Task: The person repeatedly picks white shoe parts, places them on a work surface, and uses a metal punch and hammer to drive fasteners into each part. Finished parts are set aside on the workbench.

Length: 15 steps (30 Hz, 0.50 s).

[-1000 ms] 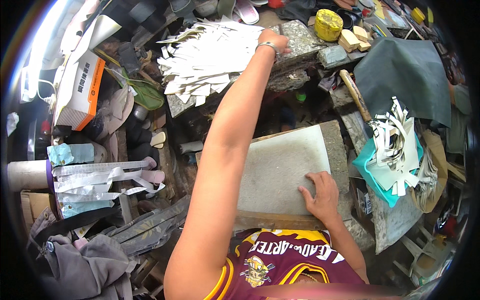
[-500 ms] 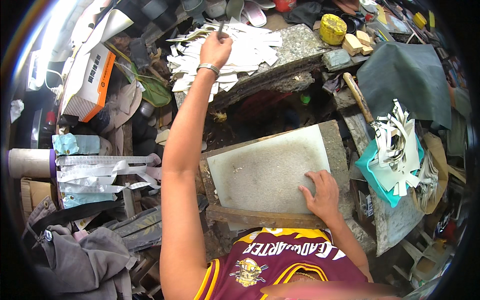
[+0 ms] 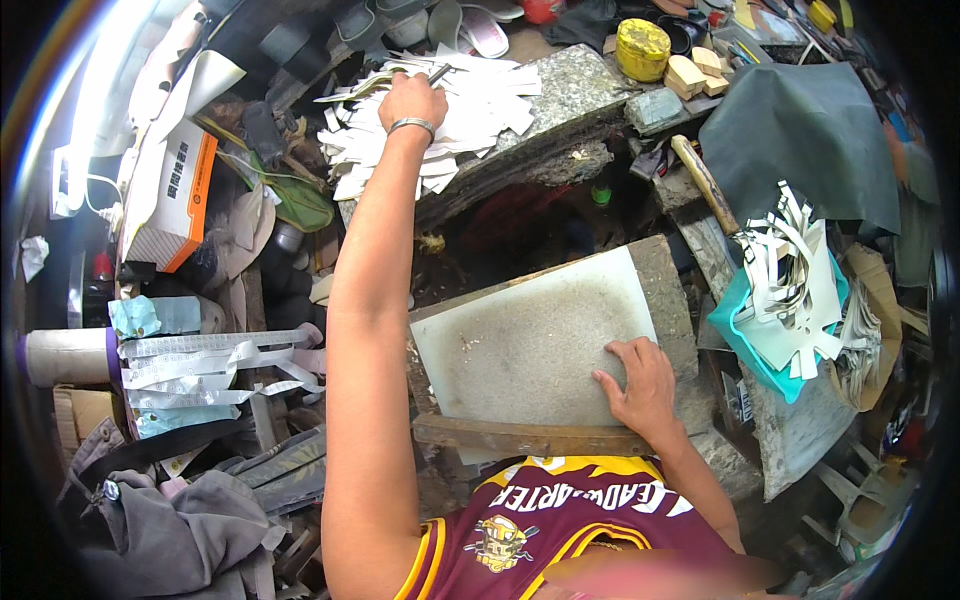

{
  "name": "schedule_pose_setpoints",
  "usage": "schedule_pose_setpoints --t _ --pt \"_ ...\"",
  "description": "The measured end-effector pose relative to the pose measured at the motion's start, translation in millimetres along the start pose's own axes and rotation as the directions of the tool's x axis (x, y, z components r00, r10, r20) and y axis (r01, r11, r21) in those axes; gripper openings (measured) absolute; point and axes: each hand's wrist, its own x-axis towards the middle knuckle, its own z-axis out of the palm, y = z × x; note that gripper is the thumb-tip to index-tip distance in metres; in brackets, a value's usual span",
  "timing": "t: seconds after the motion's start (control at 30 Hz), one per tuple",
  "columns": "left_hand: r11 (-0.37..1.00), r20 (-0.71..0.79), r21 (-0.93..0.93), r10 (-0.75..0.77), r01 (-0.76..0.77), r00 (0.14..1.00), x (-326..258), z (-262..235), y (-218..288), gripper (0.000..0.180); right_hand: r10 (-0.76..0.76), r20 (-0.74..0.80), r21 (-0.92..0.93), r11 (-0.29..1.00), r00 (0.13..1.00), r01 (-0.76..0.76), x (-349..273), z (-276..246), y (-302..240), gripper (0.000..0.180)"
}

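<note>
My left hand (image 3: pixel 411 99), a metal bracelet on its wrist, reaches far forward over a heap of white cut paper pieces (image 3: pixel 470 100) on a stone slab (image 3: pixel 575 85). Its fingers are closed around a thin dark tool whose tip sticks out past them. My right hand (image 3: pixel 637 385) lies flat, fingers spread, on the near right corner of a pale worn cutting board (image 3: pixel 525 345). A wooden strip (image 3: pixel 520 436) runs along the board's near edge.
A yellow tin (image 3: pixel 643 48) and wooden blocks (image 3: pixel 695 72) stand at the back. A dark sheet (image 3: pixel 805 135) and a teal tray of white offcuts (image 3: pixel 785 300) lie right. A wooden handle (image 3: pixel 705 185) leans there. A white-and-orange box (image 3: pixel 170 195), paper strips (image 3: pixel 200 360) and grey cloth (image 3: pixel 170 520) crowd the left.
My left arm has swung leftward across the paper heap and now rests on its left part. My right hand has stayed on the board.
</note>
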Motion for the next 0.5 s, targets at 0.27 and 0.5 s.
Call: schedule_pose_setpoints --t 0.27,0.5 --pt "0.99 0.009 -0.126 -0.068 0.069 0.998 5.4 -5.3 -5.0 0.038 0.007 -0.003 0.009 1.0 1.0 -0.007 -1.5 -1.9 5.6 0.044" --pt "0.976 -0.001 -0.22 0.0 0.0 1.0 16.0 -23.0 -23.3 0.044 -0.002 -0.002 0.027 1.0 1.0 0.002 -2.6 -2.1 5.9 0.045"
